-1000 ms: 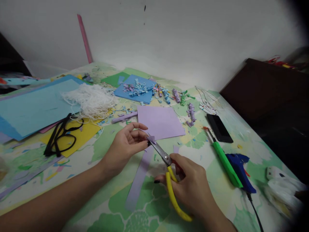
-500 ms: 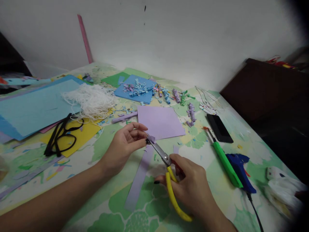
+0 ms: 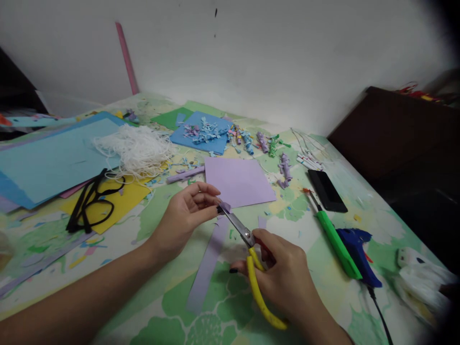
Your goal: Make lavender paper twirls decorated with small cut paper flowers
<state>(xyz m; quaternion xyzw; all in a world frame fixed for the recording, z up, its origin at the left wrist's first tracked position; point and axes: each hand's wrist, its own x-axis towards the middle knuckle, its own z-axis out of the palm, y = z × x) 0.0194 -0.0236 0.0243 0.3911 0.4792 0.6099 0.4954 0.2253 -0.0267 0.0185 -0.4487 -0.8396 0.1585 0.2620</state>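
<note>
My left hand [image 3: 187, 215] pinches the top end of a long lilac paper strip [image 3: 208, 263] that hangs down to the table. My right hand [image 3: 283, 278] grips yellow-handled scissors [image 3: 251, 258]. The blades point up-left and meet the strip right at my left fingertips. A lilac paper square [image 3: 239, 181] lies just beyond both hands.
The floral tablecloth [image 3: 223, 302] is littered with paper scraps. Black glasses [image 3: 89, 201] on yellow paper, white string [image 3: 134, 148] and blue sheets [image 3: 50, 158] sit left. A green tool [image 3: 336, 242], blue glue gun [image 3: 355, 254] and black phone [image 3: 327, 191] lie right. Curled paper pieces [image 3: 247, 141] are at the back.
The scissor blades have closed slightly on the strip's top end; both hands stay almost in place.
</note>
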